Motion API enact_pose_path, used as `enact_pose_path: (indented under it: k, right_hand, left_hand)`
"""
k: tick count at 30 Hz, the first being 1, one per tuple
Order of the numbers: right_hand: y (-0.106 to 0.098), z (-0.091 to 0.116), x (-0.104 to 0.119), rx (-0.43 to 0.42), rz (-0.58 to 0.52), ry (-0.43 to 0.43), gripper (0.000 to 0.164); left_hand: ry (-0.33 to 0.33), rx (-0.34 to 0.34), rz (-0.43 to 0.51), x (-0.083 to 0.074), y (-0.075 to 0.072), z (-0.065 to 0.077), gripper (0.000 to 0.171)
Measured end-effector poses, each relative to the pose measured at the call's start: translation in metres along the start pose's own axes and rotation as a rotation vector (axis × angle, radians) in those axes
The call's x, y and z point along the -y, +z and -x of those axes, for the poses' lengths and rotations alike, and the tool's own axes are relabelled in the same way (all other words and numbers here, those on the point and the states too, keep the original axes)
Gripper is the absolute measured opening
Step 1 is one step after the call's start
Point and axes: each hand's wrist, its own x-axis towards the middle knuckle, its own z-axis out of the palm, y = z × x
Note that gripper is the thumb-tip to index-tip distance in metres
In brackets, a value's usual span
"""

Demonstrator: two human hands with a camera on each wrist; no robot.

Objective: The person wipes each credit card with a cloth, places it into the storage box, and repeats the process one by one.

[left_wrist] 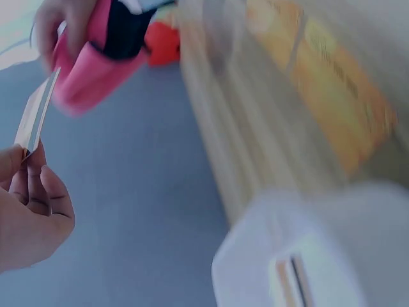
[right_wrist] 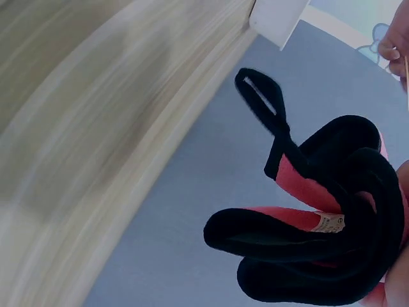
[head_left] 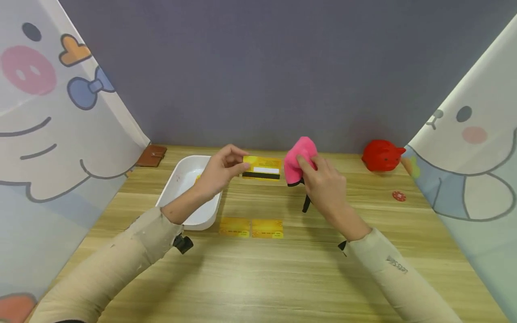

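In the head view my left hand (head_left: pixel 218 170) pinches a yellow card (head_left: pixel 262 167) between thumb and fingers, its black stripe and white strip facing me. The left wrist view shows this card (left_wrist: pixel 37 115) nearly edge-on. My right hand (head_left: pixel 326 184) grips a bunched pink cloth (head_left: pixel 300 154) just right of the card, above the table. Black edging, a black hanging loop (right_wrist: pixel 262 96) and a small printed label (right_wrist: pixel 329 222) show on the cloth in the right wrist view. Two more yellow cards, a left one (head_left: pixel 235 227) and a right one (head_left: pixel 267 229), lie side by side on the table.
A white tray (head_left: pixel 206 222) stands under my left forearm, with something yellow partly visible inside. At the back left lies a brown wallet (head_left: pixel 152 155). A red piggy bank (head_left: pixel 381 155) and a red poker chip (head_left: pixel 399 196) are on the right. A grey partition (head_left: pixel 258 80) rises behind the table.
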Motion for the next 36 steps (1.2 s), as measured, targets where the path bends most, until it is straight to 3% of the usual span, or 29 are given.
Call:
enact_pose_path:
  k: [5,11,16,26,30,36]
  right_hand:
    - [0.000,0.004,-0.005,0.012,-0.003,0.020,0.026]
    - [-0.002,0.006,-0.007,0.023,0.015,0.023,0.022]
    - [-0.003,0.006,-0.004,0.029,0.002,0.019,0.021]
    - [-0.006,0.006,-0.003,0.041,-0.021,0.035,0.022]
    - [-0.006,0.007,-0.003,0.044,-0.019,0.037,0.023]
    - [-0.008,0.007,-0.003,0.061,-0.019,0.046,0.022]
  left_hand:
    - [-0.052,-0.028,-0.092,-0.001,-0.042,-0.001,0.031]
    - [-0.271,-0.037,-0.284,0.007,-0.085,-0.010,0.038]
    - [-0.407,-0.020,-0.335,0.026,-0.106,-0.015,0.043]
    - [-0.513,0.023,-0.398,0.077,-0.120,-0.024,0.044]
    - [-0.523,0.052,-0.413,0.085,-0.115,-0.029,0.043]
    - [-0.591,0.071,-0.425,0.088,-0.104,-0.033,0.042]
